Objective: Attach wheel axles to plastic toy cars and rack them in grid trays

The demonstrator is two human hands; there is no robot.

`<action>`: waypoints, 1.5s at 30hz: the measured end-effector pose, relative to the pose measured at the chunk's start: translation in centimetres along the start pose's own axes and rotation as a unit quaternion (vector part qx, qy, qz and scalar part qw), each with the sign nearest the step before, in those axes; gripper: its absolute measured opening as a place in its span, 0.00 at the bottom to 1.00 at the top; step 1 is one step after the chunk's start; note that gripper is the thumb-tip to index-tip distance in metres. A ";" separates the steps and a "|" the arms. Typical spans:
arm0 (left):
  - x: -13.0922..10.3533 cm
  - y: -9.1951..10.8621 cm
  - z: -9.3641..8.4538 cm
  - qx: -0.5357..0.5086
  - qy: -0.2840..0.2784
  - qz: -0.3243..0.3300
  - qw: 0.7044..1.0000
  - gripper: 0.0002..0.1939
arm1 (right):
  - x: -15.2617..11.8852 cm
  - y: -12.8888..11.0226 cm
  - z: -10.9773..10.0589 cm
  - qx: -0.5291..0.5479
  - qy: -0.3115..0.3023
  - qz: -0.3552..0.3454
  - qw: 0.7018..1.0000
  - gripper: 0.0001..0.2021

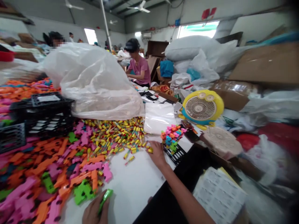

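At the bottom of the head view, my left hand is closed around a green plastic toy piece, thumb along one side. My right hand reaches over the white table, fingers closed on a small yellow tube-like piece, partly hidden by the fingers. Beside it spreads a heap of small yellow-and-red pieces. Orange, pink and green plastic toy pieces lie piled left of my left hand. Just right of my right hand, a cluster of small colourful pieces stands above a black slotted tray.
A large translucent plastic bag stands behind the heaps. Black crates sit at left. Clear plastic sheets lie near a yellow fan. At lower right are printed sheets. A person in pink sits farther back.
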State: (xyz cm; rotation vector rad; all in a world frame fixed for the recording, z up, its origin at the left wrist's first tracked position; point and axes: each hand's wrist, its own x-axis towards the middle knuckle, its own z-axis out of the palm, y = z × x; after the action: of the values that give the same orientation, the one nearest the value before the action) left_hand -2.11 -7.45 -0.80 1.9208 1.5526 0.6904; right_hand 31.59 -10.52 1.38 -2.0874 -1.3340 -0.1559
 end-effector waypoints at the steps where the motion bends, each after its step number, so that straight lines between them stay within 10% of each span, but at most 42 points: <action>1: -0.6 0.6 0.0 -0.005 0.019 -0.009 1.000 0.26 | 0.0 0.1 0.1 0.008 0.000 -0.003 1.000 0.20; 13: -3.2 3.9 -0.4 -0.075 0.104 0.017 0.992 0.15 | 0.4 -1.9 1.4 0.045 0.115 -0.159 0.980 0.14; 21: -2.8 3.4 -0.4 -0.065 0.083 0.034 0.994 0.15 | 5.8 -9.8 5.4 0.035 -0.045 -0.262 0.963 0.16; 29: -2.9 3.7 -0.2 -0.089 0.098 0.010 0.991 0.15 | 9.7 -10.1 5.1 0.032 -0.117 -0.307 0.944 0.10; 34: -3.3 4.9 -1.1 -0.150 0.077 -0.029 0.985 0.14 | 4.2 -11.0 2.0 0.225 -0.165 -0.241 0.930 0.12; 39: -4.2 5.6 -1.5 -0.181 0.033 -0.013 0.983 0.13 | -4.4 -11.7 -0.3 0.296 -0.353 -0.222 0.860 0.13; 45: -4.5 5.3 -1.3 -0.198 0.026 -0.004 0.980 0.12 | -6.6 -11.1 0.3 0.304 -0.360 -0.245 0.847 0.13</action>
State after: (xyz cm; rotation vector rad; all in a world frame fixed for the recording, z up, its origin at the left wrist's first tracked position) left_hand -0.26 -12.60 3.67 1.6101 1.3308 0.9705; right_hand 18.97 -12.35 3.38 -1.2413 -2.0005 0.8202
